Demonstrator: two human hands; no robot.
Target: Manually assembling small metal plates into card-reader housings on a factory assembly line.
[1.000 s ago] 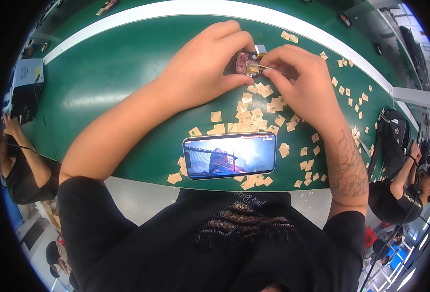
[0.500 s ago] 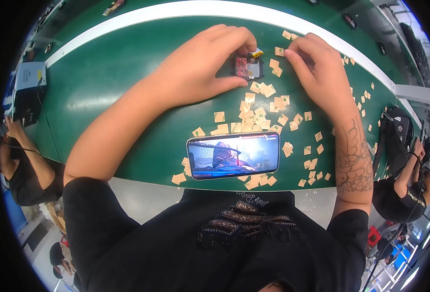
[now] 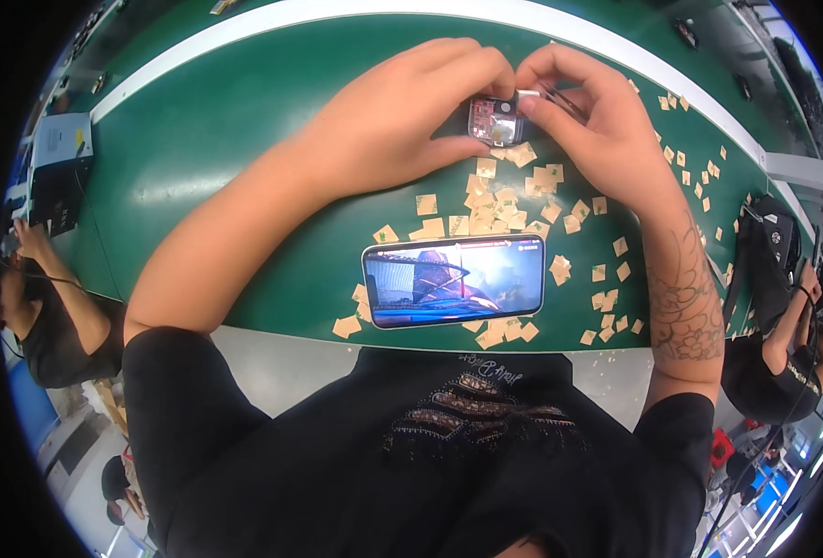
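Note:
Far out on the green table, a small dark device casing [image 3: 497, 123] lies with its inside showing: a red circuit board and a silvery-grey part. My left hand [image 3: 430, 107] grips it, thumb along the near side and fingers curled over the far side. At its upper right corner, my right hand [image 3: 574, 107] is closed, thumb and forefinger pinching a small flat silvery battery [image 3: 528, 93]. A dark slender thing shows between the right fingers, too small to name. Just nearer than the casing lie many small beige adhesive squares [image 3: 504, 209], some overlapping.
A phone [image 3: 455, 282] playing a video lies near the table's front edge. More beige squares are scattered to the right. A grey-black box [image 3: 62, 153] stands at the far left, a black bag [image 3: 767, 242] at the right. Other people sit at both sides.
My right hand has moved left to the device and now pinches the battery at its corner. My left hand and the casing have shifted slightly right. The view has shifted a little.

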